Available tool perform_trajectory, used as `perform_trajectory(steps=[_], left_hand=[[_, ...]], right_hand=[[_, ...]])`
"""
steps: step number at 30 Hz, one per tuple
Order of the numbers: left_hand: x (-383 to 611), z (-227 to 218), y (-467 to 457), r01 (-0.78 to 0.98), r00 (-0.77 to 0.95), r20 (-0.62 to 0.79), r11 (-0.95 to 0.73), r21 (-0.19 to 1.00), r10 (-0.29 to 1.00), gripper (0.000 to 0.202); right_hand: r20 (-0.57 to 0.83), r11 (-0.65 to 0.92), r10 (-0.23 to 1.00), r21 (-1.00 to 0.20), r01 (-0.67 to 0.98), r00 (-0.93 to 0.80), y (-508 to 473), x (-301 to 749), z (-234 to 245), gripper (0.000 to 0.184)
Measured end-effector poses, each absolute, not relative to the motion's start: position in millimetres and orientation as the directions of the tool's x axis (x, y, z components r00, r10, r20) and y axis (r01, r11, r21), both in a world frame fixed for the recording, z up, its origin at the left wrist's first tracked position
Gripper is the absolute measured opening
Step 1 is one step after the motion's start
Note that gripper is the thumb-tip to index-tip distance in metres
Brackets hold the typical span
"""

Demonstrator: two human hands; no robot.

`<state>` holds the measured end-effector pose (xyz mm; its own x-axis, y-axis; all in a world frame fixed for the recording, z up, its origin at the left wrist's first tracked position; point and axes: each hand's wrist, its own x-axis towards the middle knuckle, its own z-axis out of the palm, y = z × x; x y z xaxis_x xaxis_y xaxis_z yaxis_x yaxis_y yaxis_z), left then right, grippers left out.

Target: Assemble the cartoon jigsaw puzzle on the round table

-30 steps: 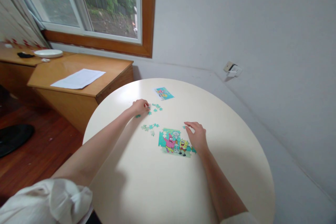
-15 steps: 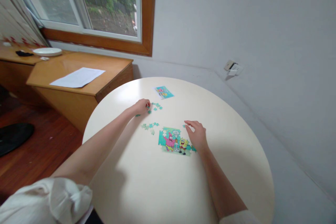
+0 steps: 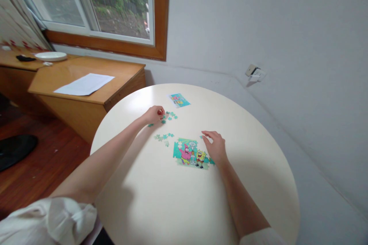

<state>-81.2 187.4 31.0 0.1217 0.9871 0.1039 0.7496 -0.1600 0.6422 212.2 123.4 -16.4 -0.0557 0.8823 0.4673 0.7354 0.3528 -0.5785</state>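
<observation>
A partly joined jigsaw puzzle [image 3: 186,154] with cartoon figures lies flat on the round white table [image 3: 172,203]. Just right of it is my right hand [image 3: 216,147], thumb and forefinger closed on a small teal puzzle piece [image 3: 201,136]. My left hand [image 3: 154,114] is farther out, at a group of loose teal pieces [image 3: 172,115]. Its fingers are pinched together, and what is between them is too small to make out. Between this group and the puzzle lie several paler green pieces [image 3: 164,137].
A picture card [image 3: 179,100] with the same figures lies near the table's far edge. A wooden desk [image 3: 126,74] at the left bears a sheet of paper [image 3: 84,84] and a white plate [image 3: 51,56]. A wall socket [image 3: 255,72] is at the right.
My left hand has lifted slightly and its fingers have shifted over the loose pieces. My right hand stays almost in place with its piece. The puzzle looks the same.
</observation>
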Motion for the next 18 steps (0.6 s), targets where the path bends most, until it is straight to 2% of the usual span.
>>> perform_trajectory(steps=[4,7,14,18], left_hand=[[-81.2,36.4,182.5,0.594,0.120,0.042,-0.106,0.797,0.992,0.007],[-82.1,40.7,178.4,0.529,0.118,-0.006,-0.058,0.847,0.993,0.005],[-86.7,42.6,174.3,0.518,0.098,-0.083,0.020,0.855,0.992,0.004],[-89.9,40.3,177.2,0.626,0.058,-0.085,0.030,0.779,0.995,0.006]], right_hand=[[0.475,0.353,0.879,-0.581,0.733,-0.048,123.9,212.5,-16.8,0.023],[0.479,0.361,0.876,-0.584,0.727,-0.050,124.1,212.9,-16.8,0.023],[0.485,0.364,0.873,-0.582,0.727,-0.048,124.9,213.6,-17.7,0.023],[0.482,0.364,0.875,-0.586,0.724,-0.050,125.0,213.9,-17.9,0.023]])
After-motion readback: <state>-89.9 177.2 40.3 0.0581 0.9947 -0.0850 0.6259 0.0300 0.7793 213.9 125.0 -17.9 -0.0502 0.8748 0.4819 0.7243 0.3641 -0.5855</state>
